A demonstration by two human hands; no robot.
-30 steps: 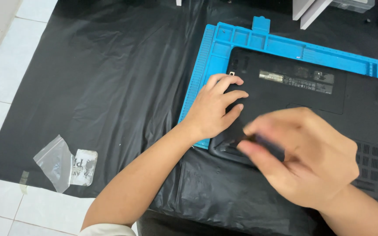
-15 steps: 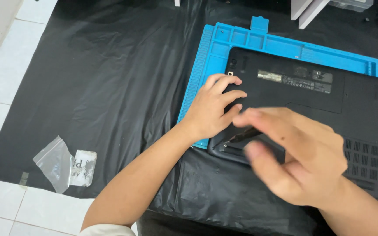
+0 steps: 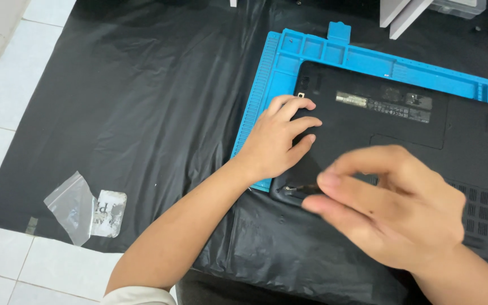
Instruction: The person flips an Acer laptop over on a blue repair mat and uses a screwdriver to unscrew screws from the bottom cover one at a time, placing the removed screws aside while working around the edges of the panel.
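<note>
A small clear plastic bag (image 3: 80, 208) lies on the black sheet (image 3: 142, 113) at eight o'clock; the left hand (image 3: 275, 138), fingers spread, presses flat on the overturned black laptop (image 3: 402, 135) resting on the blue mat (image 3: 289, 62) at two o'clock, while the blurred right hand (image 3: 393, 206) pinches a thin dark tool (image 3: 300, 189) at the laptop's near corner.

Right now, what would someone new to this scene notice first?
The bright blue work mat at upper right stands out against the black plastic sheet, with a black laptop lying bottom-up on it. The left hand presses flat on the laptop's near-left corner, while the right hand hovers blurred beside it. A small clear bag lies at lower left.
</note>
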